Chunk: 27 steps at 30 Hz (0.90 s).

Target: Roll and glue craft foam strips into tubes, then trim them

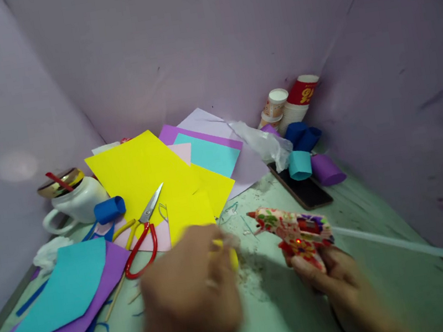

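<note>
My right hand (336, 279) is wrapped round the grip of a flower-patterned glue gun (284, 226), whose nozzle points left and whose small red light is lit. A long whitish glue stick (406, 243) runs out of its back end. Left of the nozzle, my left hand (195, 291) is smeared by motion, its fingers closed on a small yellow paper piece (234, 257) that is mostly hidden. Just behind that hand lies a yellow sheet (189, 213). Red-and-yellow-handled scissors (145, 217) rest to its left, blades open over yellow paper.
Coloured sheets (211, 153) are spread at the back. Turquoise paper (65, 292) lies over purple paper at left, near a white mug (80, 202) and a blue paper roll (109, 210). At right are paper cups (295, 112), a phone (314, 196), a turquoise roll (300, 165) and a purple roll (327, 169).
</note>
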Available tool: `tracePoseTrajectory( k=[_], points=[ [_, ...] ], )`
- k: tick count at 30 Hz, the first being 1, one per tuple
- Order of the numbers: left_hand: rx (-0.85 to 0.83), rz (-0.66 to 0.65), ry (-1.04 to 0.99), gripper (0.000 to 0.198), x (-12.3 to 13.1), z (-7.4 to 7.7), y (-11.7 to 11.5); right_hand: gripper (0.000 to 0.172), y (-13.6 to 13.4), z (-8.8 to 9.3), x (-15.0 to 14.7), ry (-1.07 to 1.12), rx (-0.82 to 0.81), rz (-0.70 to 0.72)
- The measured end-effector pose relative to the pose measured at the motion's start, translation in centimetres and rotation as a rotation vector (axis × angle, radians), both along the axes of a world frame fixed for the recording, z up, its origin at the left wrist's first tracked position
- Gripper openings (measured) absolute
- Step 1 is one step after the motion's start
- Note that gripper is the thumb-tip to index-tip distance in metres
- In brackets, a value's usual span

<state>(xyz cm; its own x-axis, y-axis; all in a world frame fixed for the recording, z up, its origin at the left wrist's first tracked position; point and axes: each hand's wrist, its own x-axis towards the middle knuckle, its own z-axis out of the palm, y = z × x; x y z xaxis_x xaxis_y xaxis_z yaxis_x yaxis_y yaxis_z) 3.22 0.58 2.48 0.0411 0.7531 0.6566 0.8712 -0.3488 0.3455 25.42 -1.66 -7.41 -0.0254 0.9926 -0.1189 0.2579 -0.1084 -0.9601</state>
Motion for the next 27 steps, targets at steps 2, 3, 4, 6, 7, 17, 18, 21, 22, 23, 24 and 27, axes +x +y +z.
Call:
tracePoseTrajectory(
  k=[2, 3, 4, 6, 7, 17, 18, 21, 22, 23, 24, 27],
  points=[
    [-0.374, 0.386, 0.006, 0.019, -5.1, -0.8, 1.2, 0.031, 2.6, 1.8, -1.2, 0.020, -0.044, -0.015],
    [-0.566, 0.463, 0.012, 0.021, -7.0, -1.3, 1.9, 0.031, 3.4, 2.4, -1.6, 0.031, -0.061, -0.031],
    [-0.733, 0.434, -0.014, 0.022, -8.5, -1.9, 2.4, 0.031, 3.8, 2.9, -1.9, 0.045, -0.071, -0.051],
    [-0.930, 0.359, -0.119, 0.022, -9.8, -2.9, 3.2, 0.032, 3.9, 3.3, -2.4, 0.079, -0.083, -0.077],
    [-0.973, 0.333, -0.155, 0.023, -9.8, -3.4, 3.3, 0.032, 3.9, 3.2, -2.6, 0.098, -0.104, -0.074],
    [-1.086, 0.246, -0.559, 0.026, -8.7, -6.4, 3.5, 0.032, 6.0, 2.2, -5.9, 0.588, -0.305, 0.086],
    [-1.086, 0.230, -0.606, 0.025, -8.9, -6.8, 3.4, 0.031, 5.9, 2.1, -6.3, 0.622, -0.318, 0.102],
    [-1.065, 0.188, -0.707, 0.023, -8.9, -7.5, 3.4, 0.029, 5.2, 2.1, -7.2, 0.656, -0.298, 0.139],
    [-1.057, 0.176, -0.727, 0.022, -8.9, -7.6, 3.4, 0.029, 5.0, 2.2, -7.4, 0.649, -0.284, 0.148],
    [-1.053, 0.161, -0.743, 0.022, -8.8, -7.6, 3.3, 0.029, 4.8, 2.3, -7.5, 0.638, -0.273, 0.156],
    [-1.053, 0.143, -0.757, 0.023, -8.8, -7.5, 3.3, 0.030, 4.6, 2.4, -7.5, 0.628, -0.267, 0.165],
    [-1.036, 0.107, -0.765, 0.022, -8.8, -7.4, 3.2, 0.030, 4.3, 3.0, -6.7, 0.572, -0.226, 0.196]
  ],
)
